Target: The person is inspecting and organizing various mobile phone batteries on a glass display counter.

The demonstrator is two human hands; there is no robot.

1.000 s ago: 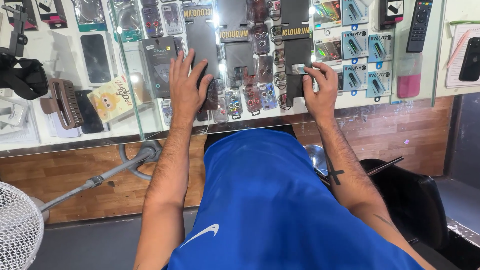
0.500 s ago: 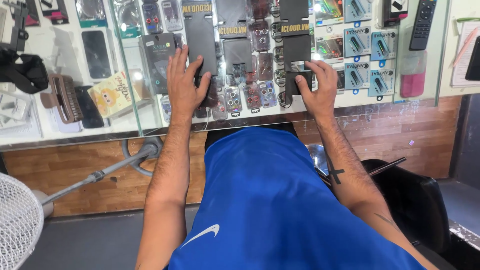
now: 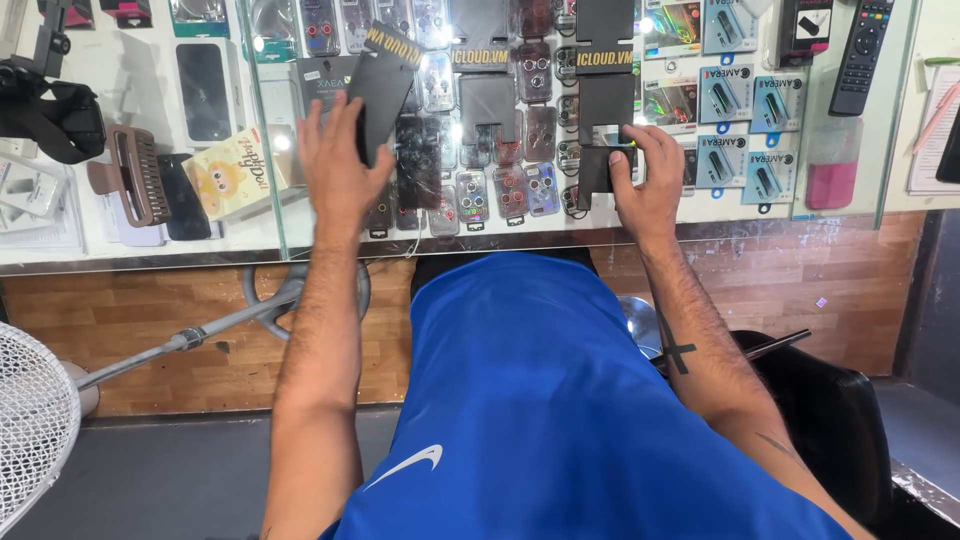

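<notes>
Glass-topped table across the upper frame, crowded with rows of phone cases, wooden floor below it. Left hand at upper centre-left, fingers spread, gripping a black card sleeve tilted off the glass, yellow band along its top edge. Right hand at upper centre-right, fingers curled down onto a small dark phone case lying flat on the glass, touching it. Between the hands, phone cases in clear packets, side by side, some with ringed camera cutouts, more black card sleeves above them. Blue-and-white carded packets at upper right, a black remote control beyond, a pink translucent case just beside the packets. At upper left, a yellow box with a cartoon figure, a brown comb-like clip, a black phone. White fan grille at lower left, metal stand on the floor, black chair at lower right. Blue shirt filling the lower centre.
</notes>
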